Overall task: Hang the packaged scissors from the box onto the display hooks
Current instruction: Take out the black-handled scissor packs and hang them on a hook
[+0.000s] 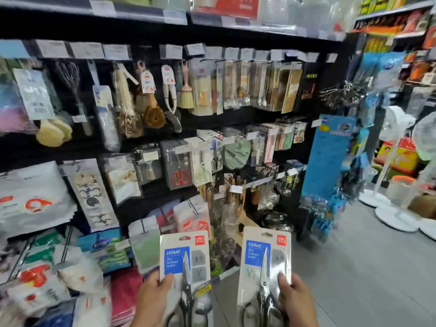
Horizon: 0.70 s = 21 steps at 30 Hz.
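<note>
Each of my hands holds one packaged pair of scissors upright in front of the shelf. My left hand (153, 300) grips the left scissors pack (185, 258) by its lower left edge. My right hand (298, 300) grips the right scissors pack (265, 263) by its lower right edge. Both are white cards with a blue "HOME" label and steel scissors with black handles. On the black display wall, a pack of red-handled scissors (179, 169) hangs on a hook in the middle row. The box is out of view.
The black display wall (236, 119) carries rows of hanging brushes, whisks and packaged kitchen tools with price tags. Bagged goods crowd the lower left. A blue hanging strip (328, 156) marks the shelf end. White standing fans (396, 128) stand on the grey floor at right.
</note>
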Each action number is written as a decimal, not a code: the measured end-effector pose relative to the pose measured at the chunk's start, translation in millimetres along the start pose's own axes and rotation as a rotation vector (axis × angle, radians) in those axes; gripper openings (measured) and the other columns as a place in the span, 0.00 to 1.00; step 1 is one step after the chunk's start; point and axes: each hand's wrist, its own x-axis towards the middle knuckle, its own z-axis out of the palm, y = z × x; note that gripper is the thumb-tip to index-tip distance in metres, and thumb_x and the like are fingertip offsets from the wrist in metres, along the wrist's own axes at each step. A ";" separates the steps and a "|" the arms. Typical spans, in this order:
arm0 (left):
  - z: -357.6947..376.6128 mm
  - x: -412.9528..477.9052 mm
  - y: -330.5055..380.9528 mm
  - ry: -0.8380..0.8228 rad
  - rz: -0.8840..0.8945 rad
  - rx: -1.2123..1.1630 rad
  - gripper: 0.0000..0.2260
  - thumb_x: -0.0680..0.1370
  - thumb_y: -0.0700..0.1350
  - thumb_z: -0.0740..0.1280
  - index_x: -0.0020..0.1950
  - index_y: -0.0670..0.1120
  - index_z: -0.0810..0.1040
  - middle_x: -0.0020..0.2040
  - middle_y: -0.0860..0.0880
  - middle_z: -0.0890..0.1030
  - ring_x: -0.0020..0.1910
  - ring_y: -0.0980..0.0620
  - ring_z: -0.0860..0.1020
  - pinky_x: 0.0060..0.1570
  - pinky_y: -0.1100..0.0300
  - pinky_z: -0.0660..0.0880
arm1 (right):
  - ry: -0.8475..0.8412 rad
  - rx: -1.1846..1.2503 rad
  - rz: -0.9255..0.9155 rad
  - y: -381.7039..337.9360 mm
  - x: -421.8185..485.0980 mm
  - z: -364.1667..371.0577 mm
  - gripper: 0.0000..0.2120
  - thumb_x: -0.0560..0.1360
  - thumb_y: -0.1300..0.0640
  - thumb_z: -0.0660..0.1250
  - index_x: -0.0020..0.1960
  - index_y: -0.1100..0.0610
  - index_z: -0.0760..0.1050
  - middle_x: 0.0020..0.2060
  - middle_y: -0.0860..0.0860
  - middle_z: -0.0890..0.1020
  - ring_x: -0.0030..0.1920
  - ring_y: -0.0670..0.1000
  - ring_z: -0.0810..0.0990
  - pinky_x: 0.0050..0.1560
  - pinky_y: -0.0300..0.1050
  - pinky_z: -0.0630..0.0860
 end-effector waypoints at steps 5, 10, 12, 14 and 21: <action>38.6 21.7 18.0 0.017 -0.028 -0.067 0.09 0.76 0.36 0.69 0.44 0.50 0.80 0.41 0.49 0.84 0.37 0.50 0.79 0.38 0.58 0.70 | -0.095 0.076 0.025 -12.0 48.7 -6.8 0.10 0.78 0.58 0.65 0.43 0.49 0.82 0.29 0.56 0.79 0.32 0.53 0.71 0.37 0.51 0.71; 83.8 69.2 29.4 0.057 -0.054 -0.149 0.06 0.77 0.39 0.69 0.41 0.47 0.80 0.36 0.47 0.82 0.34 0.47 0.77 0.37 0.56 0.70 | -0.143 0.108 -0.035 -25.2 117.6 2.0 0.08 0.78 0.59 0.64 0.51 0.54 0.81 0.37 0.54 0.86 0.33 0.55 0.81 0.35 0.49 0.77; 104.7 93.6 37.4 0.080 -0.027 -0.197 0.04 0.77 0.41 0.70 0.42 0.45 0.80 0.35 0.46 0.82 0.36 0.46 0.78 0.39 0.55 0.71 | -0.159 0.075 -0.074 -31.3 151.0 8.1 0.09 0.78 0.58 0.63 0.52 0.49 0.82 0.42 0.53 0.86 0.40 0.59 0.83 0.41 0.53 0.78; 125.9 122.0 46.8 0.067 -0.029 -0.229 0.03 0.78 0.42 0.69 0.45 0.44 0.80 0.38 0.48 0.81 0.40 0.45 0.80 0.41 0.53 0.74 | -0.170 0.068 -0.096 -42.2 186.1 15.5 0.09 0.78 0.59 0.63 0.52 0.51 0.81 0.42 0.51 0.86 0.40 0.55 0.83 0.42 0.52 0.79; 192.0 219.2 90.2 0.104 -0.005 -0.257 0.07 0.80 0.40 0.65 0.42 0.41 0.76 0.35 0.48 0.76 0.35 0.51 0.72 0.34 0.59 0.68 | -0.194 -0.064 -0.212 -88.7 303.1 51.4 0.08 0.77 0.56 0.63 0.46 0.54 0.81 0.40 0.56 0.85 0.40 0.55 0.83 0.43 0.55 0.82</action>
